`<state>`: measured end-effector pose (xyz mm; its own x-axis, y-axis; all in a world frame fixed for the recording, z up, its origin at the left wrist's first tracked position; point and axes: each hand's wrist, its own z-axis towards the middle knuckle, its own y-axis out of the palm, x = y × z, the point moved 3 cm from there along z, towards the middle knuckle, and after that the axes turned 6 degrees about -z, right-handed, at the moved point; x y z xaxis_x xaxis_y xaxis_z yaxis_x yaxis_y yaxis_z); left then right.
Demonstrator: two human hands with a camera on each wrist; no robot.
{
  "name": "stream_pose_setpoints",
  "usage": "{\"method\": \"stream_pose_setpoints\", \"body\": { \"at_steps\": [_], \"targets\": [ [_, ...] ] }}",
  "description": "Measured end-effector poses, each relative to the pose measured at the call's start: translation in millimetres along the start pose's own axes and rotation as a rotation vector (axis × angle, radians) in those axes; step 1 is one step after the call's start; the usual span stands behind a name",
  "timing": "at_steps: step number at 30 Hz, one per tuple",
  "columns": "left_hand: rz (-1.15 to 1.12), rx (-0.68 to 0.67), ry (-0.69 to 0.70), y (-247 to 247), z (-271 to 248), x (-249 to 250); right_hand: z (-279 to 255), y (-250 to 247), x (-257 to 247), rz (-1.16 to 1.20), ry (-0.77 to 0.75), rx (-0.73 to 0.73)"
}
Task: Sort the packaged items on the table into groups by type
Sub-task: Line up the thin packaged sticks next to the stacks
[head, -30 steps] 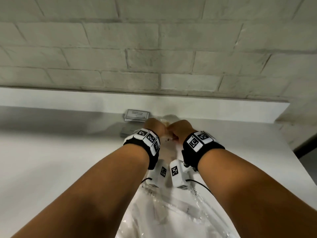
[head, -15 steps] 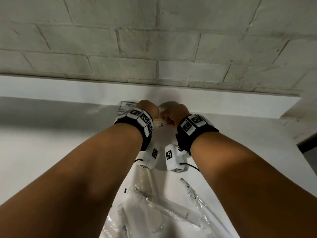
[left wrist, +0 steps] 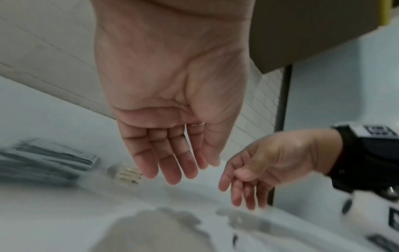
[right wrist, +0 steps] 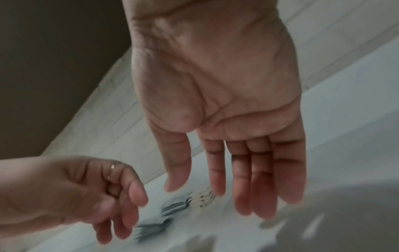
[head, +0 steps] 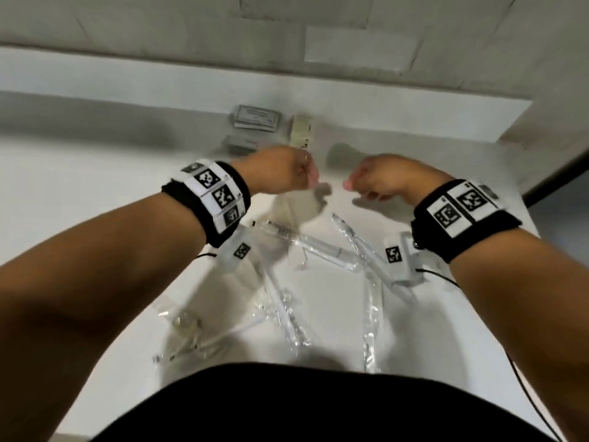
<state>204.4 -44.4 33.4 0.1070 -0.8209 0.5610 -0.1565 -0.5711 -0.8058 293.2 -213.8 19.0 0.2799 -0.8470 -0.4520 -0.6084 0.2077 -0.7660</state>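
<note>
Now both hands hang above the white bench (head: 95, 193) with nothing in them — the left hand (head: 280, 173) and right hand (head: 387, 178) are apart, fingers loosely extended. Beyond them, near the wall, sit the cream packets (head: 301, 130) just beside two stacks of grey sachets (head: 255, 118). Nearer the body lie the clear-wrapped syringes (head: 318, 247) — scattered, some crossing.

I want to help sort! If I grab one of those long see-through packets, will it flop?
Probably. The clear packets look like thin crinkly film, so the ends likely droop. The stiff-looking tube inside may keep the middle straight. The glossy film could be slippery.
</note>
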Motion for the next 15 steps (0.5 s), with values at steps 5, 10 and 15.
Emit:
{"method": "stream_pose_setpoints", "body": {
  "at_steps": [5, 10, 15],
  "targets": [
    [0.302, -0.184, 0.118, 53.1, -32.2, 4.3, -58.6, 34.9, 18.6, -0.252, 0.028, -0.029],
    [0.443, -0.147, 0.166, 76.1, -48.7, 8.3, -81.9, 69.0, 34.8, -0.4, 0.069, 0.159],
    [0.567, -0.01, 0.288, 72.5, -64.4, 14.1, -94.6, 81.8, 29.8, -0.377, 0.128, 0.163]
  ]
}}
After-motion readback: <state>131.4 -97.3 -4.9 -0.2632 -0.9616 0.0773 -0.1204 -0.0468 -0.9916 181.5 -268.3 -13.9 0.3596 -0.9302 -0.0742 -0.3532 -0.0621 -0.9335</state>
